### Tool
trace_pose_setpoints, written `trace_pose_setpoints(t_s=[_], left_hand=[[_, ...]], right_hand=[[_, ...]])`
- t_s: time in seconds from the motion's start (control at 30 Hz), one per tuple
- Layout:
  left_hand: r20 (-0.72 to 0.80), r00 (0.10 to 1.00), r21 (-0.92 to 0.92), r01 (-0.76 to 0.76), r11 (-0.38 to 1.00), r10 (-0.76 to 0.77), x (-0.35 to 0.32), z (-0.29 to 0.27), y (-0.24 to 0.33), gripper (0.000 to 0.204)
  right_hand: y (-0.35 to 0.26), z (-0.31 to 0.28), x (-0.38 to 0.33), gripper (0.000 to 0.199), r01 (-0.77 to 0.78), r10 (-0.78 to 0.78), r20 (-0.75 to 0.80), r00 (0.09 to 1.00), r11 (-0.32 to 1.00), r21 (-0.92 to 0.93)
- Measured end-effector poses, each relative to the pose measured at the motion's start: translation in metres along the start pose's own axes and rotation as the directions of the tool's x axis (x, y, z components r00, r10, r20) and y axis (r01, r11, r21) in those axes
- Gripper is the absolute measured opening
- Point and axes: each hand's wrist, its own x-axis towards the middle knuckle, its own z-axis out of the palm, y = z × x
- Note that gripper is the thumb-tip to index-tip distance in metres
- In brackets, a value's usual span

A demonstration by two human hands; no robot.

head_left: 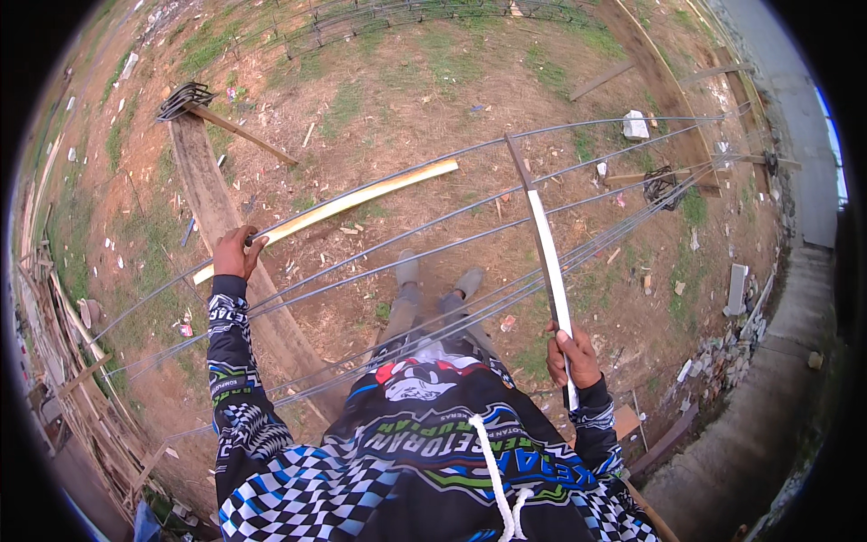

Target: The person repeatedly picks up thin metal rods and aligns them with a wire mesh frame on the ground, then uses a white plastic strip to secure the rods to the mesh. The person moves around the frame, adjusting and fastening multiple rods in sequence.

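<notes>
My left hand is closed round the farthest of several long steel rods, above a wooden plank. Just beside that rod, a pale yellowish wooden strip runs nearly parallel to it, one end by my left wrist. My right hand is wrapped round the near end of a long flat strip with a white face and a dark edge. This strip slants away across the rods, and its dark far end reaches the farthest rod. Whether it touches the rods I cannot tell.
A long plank lies under the rods at left, with bent black steel pieces on its far end. Another bundle of bent steel is near the board at right. Rubble borders the concrete path. Timber is piled far left.
</notes>
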Motion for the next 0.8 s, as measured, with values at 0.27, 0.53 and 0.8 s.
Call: trace_pose_setpoints(t_s=[0.27, 0.53, 0.8], left_hand=[[0.047, 0.998, -0.060, -0.045, 0.997, 0.048, -0.028, 0.012, -0.026, 0.025], [0.156, 0.979, -0.122, -0.114, 0.986, 0.132, 0.046, 0.068, 0.095, 0.033], [0.196, 0.973, -0.211, -0.078, 0.974, 0.120, 0.080, 0.082, 0.135, 0.035]], right_hand=[[0.033, 0.043, 0.026, 0.031, -0.059, 0.058, 0.176, 0.983, 0.998, 0.004], [0.026, 0.041, 0.035, 0.029, 0.013, -0.014, 0.045, 0.999, 1.000, 0.019], [0.015, 0.019, 0.037, 0.031, 0.089, -0.085, -0.065, 0.994, 0.994, 0.063]])
